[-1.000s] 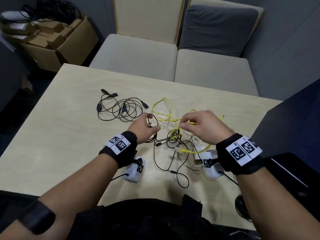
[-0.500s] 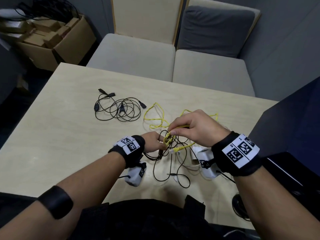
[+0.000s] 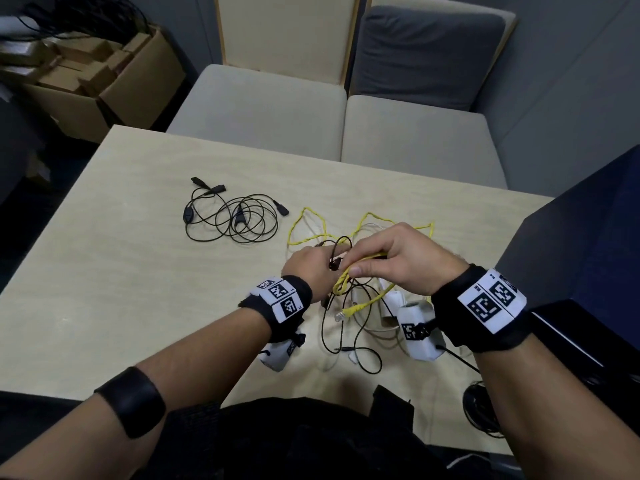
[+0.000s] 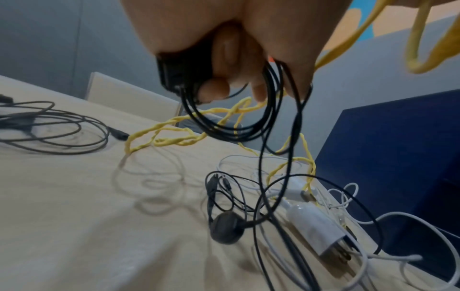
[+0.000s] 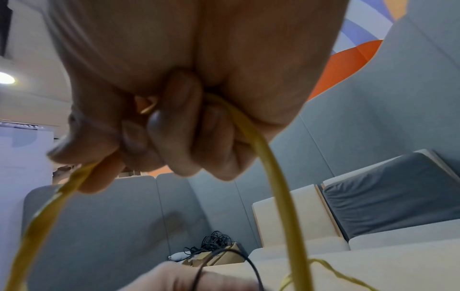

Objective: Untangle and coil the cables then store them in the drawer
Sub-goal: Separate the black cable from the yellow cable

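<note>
A tangle of cables lies mid-table: a yellow twisted cable (image 3: 304, 223), a thin black earphone cable (image 3: 343, 344) and white cables with a charger plug (image 4: 316, 226). My left hand (image 3: 311, 268) grips a small coil of the black cable (image 4: 231, 126) above the table. My right hand (image 3: 394, 258) pinches a loop of the yellow cable (image 5: 281, 177) just right of the left hand, lifted off the table. The yellow cable's clear plug (image 3: 341, 315) hangs below the hands. A black earbud (image 4: 226, 228) rests on the table under the left hand.
A separate loose black cable (image 3: 235, 216) lies to the far left on the wooden table (image 3: 104, 271). A dark blue cabinet (image 3: 581, 271) stands at the right edge. Two cushioned seats (image 3: 339, 119) sit beyond the table, a cardboard box (image 3: 104, 77) at far left.
Both hands drew closer together and nearer to me. The right hand pulled the yellow cable up and toward the left hand, dragging its far loops across the table.
</note>
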Available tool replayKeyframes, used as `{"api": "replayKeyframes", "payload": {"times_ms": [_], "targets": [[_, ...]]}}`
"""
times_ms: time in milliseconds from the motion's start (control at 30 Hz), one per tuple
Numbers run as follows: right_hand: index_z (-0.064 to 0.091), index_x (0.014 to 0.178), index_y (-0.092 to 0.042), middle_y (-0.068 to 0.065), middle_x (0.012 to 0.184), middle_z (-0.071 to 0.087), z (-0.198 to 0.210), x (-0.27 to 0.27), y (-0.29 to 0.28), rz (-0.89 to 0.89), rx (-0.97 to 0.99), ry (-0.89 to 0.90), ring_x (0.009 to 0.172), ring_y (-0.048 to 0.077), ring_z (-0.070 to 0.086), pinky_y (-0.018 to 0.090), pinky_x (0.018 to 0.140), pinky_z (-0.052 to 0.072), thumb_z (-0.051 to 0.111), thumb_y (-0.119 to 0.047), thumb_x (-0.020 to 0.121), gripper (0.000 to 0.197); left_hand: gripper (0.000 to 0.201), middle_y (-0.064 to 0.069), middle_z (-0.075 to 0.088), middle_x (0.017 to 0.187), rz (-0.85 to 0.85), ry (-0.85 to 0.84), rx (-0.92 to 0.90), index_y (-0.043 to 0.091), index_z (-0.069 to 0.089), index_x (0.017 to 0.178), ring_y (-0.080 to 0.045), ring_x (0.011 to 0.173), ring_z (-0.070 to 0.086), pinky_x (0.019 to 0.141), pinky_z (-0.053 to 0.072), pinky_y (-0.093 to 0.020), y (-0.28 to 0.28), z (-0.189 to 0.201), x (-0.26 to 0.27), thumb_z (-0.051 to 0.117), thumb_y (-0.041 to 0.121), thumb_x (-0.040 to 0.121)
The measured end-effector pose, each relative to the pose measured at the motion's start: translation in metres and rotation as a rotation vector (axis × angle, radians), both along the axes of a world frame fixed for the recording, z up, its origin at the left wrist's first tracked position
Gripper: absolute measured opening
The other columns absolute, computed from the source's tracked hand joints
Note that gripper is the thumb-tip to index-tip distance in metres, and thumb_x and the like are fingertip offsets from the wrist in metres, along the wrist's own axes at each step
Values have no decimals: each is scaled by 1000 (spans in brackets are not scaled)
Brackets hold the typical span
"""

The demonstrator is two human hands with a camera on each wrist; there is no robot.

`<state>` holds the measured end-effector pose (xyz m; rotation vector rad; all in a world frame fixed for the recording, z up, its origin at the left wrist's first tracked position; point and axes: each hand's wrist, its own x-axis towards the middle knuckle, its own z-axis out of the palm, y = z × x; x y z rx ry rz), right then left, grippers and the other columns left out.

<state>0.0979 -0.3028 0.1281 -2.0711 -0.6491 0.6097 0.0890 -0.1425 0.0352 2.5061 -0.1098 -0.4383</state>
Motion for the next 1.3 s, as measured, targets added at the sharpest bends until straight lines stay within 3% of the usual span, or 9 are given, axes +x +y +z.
{"api": "replayKeyframes", "payload": {"times_ms": [133,267,467,600,733,833,933,1100,1300], "targets": [[76,85,-32,2,87,74,-2,4,-10,-7,-109,0,89,17,66,37,87,50,74,-22,81,11,53,1,66,116,29,-71,-36,41,42,137,-24,106,60,82,46,-29,2,-6,2,54,48,86],[76,83,-31,-6,85,74,-3,6,-22,-82,-204,-22,86,7,64,29,84,48,75,-23,81,8,29,1,68,104,9,42,2,35,62,112,-20,99,61,80,44,-24,11,-12,6,59,37,83],[61,95,-24,-8,74,56,-15,9,-26,-187,-504,-198,76,17,52,31,68,40,59,-29,91,8,37,-1,62,76,161,52,-105,26,51,103,-24,78,59,70,45,-32,43,-2,5,71,41,76],[49,84,-23,-8,68,50,-21,8,-15,-183,-475,-183,68,19,45,32,60,33,50,-19,89,6,54,0,65,100,-2,129,-11,30,50,125,-22,98,61,85,47,-30,46,2,-8,64,55,79],[60,82,-27,-3,68,61,-18,9,-11,-292,-315,-224,72,19,52,32,68,43,58,-22,87,8,73,-8,56,131,-91,323,116,14,41,138,-27,121,51,97,41,-32,36,-16,-14,52,62,85],[62,81,-27,-7,57,54,-12,5,-13,-362,-188,-224,59,9,46,21,61,38,63,-20,86,9,56,-9,64,81,38,537,-53,9,60,106,-25,79,63,69,43,-27,38,-39,-13,50,61,87],[64,81,-25,-11,51,49,-10,2,-17,-401,-112,-214,51,7,40,17,54,34,65,-17,86,10,38,-3,38,46,159,672,-311,6,59,88,-19,33,35,40,25,-21,37,-53,-21,60,44,87],[67,84,-25,10,58,42,-18,2,-23,-457,-34,-151,50,12,33,29,55,30,66,-21,86,5,38,3,43,45,135,598,-438,1,67,94,-11,36,36,42,27,-23,25,-53,-27,67,38,85],[68,83,-23,-7,54,46,-22,-3,-17,-409,46,-21,44,5,35,20,51,29,66,-17,87,8,69,5,30,42,526,598,-702,4,69,105,-14,34,29,41,25,-23,11,-54,-20,51,67,83]]}}
